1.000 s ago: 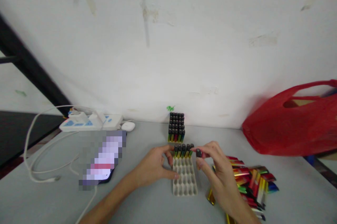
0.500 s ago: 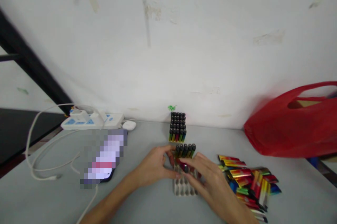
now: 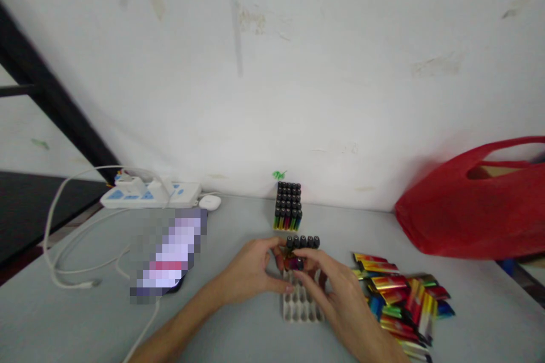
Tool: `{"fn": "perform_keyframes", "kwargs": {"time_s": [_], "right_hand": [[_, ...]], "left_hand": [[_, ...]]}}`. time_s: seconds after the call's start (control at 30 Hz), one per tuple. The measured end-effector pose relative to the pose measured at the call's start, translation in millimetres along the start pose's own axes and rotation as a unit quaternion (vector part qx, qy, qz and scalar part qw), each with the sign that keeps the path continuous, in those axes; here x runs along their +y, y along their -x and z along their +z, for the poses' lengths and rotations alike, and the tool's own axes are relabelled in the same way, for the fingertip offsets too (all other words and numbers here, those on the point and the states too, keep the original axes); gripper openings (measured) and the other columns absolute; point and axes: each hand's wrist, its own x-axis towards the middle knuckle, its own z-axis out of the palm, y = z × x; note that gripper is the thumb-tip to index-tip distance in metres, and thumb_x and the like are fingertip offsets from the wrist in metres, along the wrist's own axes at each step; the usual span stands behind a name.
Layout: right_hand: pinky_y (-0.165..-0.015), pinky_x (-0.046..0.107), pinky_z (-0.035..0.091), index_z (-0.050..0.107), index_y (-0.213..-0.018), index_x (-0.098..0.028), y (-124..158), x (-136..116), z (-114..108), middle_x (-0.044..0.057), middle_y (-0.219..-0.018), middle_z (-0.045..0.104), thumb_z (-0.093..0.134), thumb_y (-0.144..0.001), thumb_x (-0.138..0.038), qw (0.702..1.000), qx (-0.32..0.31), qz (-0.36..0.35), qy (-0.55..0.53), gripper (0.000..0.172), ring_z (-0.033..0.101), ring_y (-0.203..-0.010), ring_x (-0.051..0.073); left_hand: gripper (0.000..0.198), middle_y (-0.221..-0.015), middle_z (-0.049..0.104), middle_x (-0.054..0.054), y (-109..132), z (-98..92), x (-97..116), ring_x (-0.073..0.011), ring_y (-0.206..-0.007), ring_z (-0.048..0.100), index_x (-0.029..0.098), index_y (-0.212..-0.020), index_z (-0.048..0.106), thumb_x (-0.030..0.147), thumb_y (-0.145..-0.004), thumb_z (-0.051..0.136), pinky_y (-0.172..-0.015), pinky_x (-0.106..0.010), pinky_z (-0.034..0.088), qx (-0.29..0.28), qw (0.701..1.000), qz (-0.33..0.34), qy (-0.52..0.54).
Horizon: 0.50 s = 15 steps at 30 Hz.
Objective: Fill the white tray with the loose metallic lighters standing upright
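Note:
A white slotted tray lies on the grey table in front of me, with a row of black-capped lighters standing along its far edge. My left hand curls round the tray's left side near that row. My right hand reaches across the tray and pinches a red lighter over the slots just behind the filled row. Its fingers cover much of the tray.
A full block of standing lighters sits near the wall. Several loose coloured lighters lie at the right. A red plastic bag is at far right. A phone, power strip and white cables occupy the left.
My right hand has swung left from beside the tray to over it, carrying the lighter down toward the slots. The left hand has stayed on the tray. The view has shifted slightly.

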Motion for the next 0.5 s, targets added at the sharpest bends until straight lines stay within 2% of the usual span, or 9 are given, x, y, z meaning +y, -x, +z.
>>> {"fn": "perform_keyframes", "kwargs": {"time_s": [0.13,0.27,0.37,0.5], "right_hand": [[-0.092,0.032,0.064,0.071,-0.142,-0.031,2.6,1.8,3.2,0.006,-0.112,0.083,0.064,-0.111,-0.034,1.000,-0.001,-0.003,-0.006,0.031,0.080,-0.095,0.022],[-0.088,0.031,0.065,0.073,-0.138,-0.030,3.4,1.3,4.9,0.005,-0.105,0.082,0.065,-0.111,-0.037,1.000,0.005,-0.012,-0.002,0.029,0.079,-0.090,0.022],[-0.089,0.031,0.065,0.073,-0.138,-0.030,4.1,2.2,5.9,0.006,-0.105,0.082,0.064,-0.112,-0.037,1.000,0.014,-0.023,0.003,0.029,0.080,-0.092,0.022],[-0.093,0.032,0.066,0.072,-0.143,-0.031,4.1,3.8,7.5,0.007,-0.115,0.084,0.063,-0.112,-0.037,0.999,0.019,-0.029,0.003,0.032,0.081,-0.098,0.023]], "left_hand": [[0.054,-0.082,0.066,0.004,-0.7,-0.2,-3.5,-0.0123,-0.066,0.046,0.018,-0.105,0.076,0.045,-0.067,0.102,-0.058,-0.024,0.033,0.004,1.000,0.014,-0.003],[0.052,-0.093,0.073,-0.001,-1.7,0.1,-6.7,-0.0162,-0.076,0.058,0.017,-0.106,0.077,0.041,-0.067,0.103,-0.065,-0.025,0.043,-0.002,0.999,0.029,0.018],[0.052,-0.093,0.073,0.000,-1.7,0.3,-6.7,-0.0156,-0.076,0.057,0.017,-0.107,0.077,0.040,-0.067,0.103,-0.065,-0.025,0.042,-0.004,1.000,0.022,0.020],[0.051,-0.092,0.072,0.001,-1.1,0.3,-5.5,-0.0141,-0.073,0.054,0.017,-0.106,0.077,0.037,-0.068,0.103,-0.062,-0.024,0.039,-0.007,0.999,0.022,0.024]]}}
